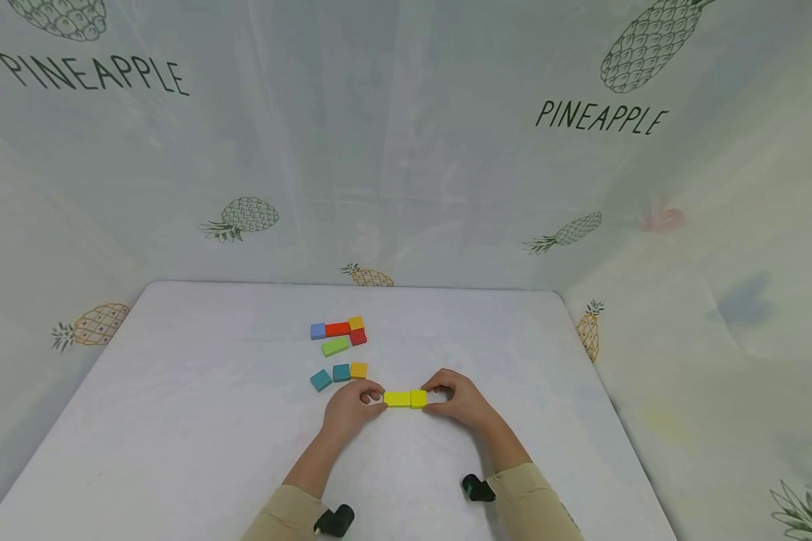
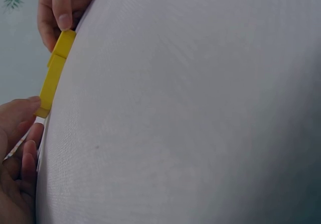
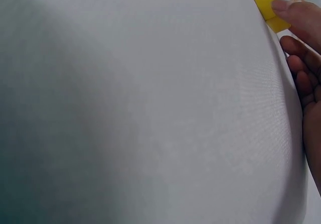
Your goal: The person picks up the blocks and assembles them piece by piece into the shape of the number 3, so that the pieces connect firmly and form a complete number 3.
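Behind everything we see a pale cloth (image 1: 406, 150) printed with outlined pineapples (image 1: 249, 215) and, twice, the word PINEAPPLE. In front of it spreads a white table (image 1: 210, 421), its far corners rounded. Two tan sleeves (image 1: 287, 515) reach in from the near side, ending in bare hands that face each other a little right of midway between the table's left and right edges. The left hand (image 1: 352, 409) has its thumb and a finger clamped on the left end of a long yellow block (image 1: 397, 400); the right hand (image 1: 462, 402) has its thumb and a finger clamped on the right end of a small yellow block (image 1: 418, 399). These two blocks meet end to end in one straight row, roughly parallel with the table's far edge. By each cuff we notice a black fitting (image 1: 334, 521). Nearer the far edge, and more to the left, we find a red oblong (image 1: 337, 329), with a lime oblong (image 1: 335, 346) slanting on its near side. Smallest are the squares: a blue block (image 1: 318, 331) at the red oblong's left end, an orange block (image 1: 356, 323) at its right, and a red square (image 1: 358, 336) just below that; then, closer to the left hand, a tilted teal block (image 1: 321, 380), a second teal block (image 1: 341, 373) and a second orange block (image 1: 359, 370).
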A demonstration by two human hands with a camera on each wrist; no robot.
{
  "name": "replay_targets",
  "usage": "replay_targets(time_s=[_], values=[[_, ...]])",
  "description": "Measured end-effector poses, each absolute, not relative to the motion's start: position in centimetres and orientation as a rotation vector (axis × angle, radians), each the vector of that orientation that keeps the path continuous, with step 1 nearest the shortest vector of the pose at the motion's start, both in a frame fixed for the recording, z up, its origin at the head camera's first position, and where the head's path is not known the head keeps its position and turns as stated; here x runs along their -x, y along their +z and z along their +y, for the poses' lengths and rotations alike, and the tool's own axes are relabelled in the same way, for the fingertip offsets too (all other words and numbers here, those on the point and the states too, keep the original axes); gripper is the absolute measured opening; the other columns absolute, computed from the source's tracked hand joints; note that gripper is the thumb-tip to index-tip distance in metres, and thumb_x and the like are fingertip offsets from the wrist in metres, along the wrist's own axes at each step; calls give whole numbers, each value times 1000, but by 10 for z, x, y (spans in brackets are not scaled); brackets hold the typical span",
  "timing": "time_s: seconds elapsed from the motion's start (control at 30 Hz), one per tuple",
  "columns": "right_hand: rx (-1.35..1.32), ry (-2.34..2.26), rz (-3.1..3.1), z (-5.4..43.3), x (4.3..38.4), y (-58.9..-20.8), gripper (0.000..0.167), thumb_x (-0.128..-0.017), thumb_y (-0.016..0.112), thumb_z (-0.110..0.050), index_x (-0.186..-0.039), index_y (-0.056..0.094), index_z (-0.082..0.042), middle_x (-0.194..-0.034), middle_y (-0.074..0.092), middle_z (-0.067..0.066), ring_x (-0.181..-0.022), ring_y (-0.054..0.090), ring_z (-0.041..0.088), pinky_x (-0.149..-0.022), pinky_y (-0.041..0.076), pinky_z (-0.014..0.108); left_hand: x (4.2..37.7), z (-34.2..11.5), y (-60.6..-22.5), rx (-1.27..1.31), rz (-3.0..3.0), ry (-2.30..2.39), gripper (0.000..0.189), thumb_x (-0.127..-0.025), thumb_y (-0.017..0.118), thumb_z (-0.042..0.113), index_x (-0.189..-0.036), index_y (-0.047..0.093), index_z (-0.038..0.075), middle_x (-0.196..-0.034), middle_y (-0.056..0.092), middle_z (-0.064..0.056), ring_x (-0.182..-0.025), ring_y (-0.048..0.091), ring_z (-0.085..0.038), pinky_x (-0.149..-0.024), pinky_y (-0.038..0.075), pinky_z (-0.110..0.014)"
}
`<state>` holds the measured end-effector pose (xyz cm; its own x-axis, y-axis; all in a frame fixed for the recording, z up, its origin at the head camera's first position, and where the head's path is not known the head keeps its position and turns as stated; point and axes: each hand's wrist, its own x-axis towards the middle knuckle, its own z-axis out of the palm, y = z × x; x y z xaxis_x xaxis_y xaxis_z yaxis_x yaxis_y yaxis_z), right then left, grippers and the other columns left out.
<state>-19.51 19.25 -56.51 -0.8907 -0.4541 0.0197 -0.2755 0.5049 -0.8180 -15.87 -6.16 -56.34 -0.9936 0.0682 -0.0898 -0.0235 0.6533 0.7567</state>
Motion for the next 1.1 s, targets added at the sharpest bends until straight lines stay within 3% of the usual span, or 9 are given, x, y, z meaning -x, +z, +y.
replay_targets(time_s=[0.53, 0.8, 1.1], values=[[666, -1352, 2565, 192, 194, -562, 27, -78, 83, -20, -104, 73, -20, -100, 63, -8, -91, 55, 14, -83, 48, 28, 158, -63, -560, -21, 2741, 1297, 28, -80, 81, 28, -105, 71, 20, -83, 59, 11, -79, 52, -13, -69, 47, -27], [432, -1435, 2519, 183, 196, -559, 27, -83, 78, -25, -109, 72, -20, -99, 64, -5, -88, 55, 17, -79, 47, 32, 154, -78, -562, 7, 2565, 1581, 32, -83, 79, 28, -113, 69, 20, -93, 63, 8, -84, 55, -14, -75, 50, -29], [437, -1450, 2517, 140, 204, -538, 29, -84, 77, -17, -113, 71, -12, -107, 66, 0, -96, 55, 20, -88, 45, 39, 141, -106, -546, 109, 2567, 1633, 35, -85, 78, 23, -118, 68, 19, -97, 64, 5, -90, 58, -15, -78, 51, -31]])
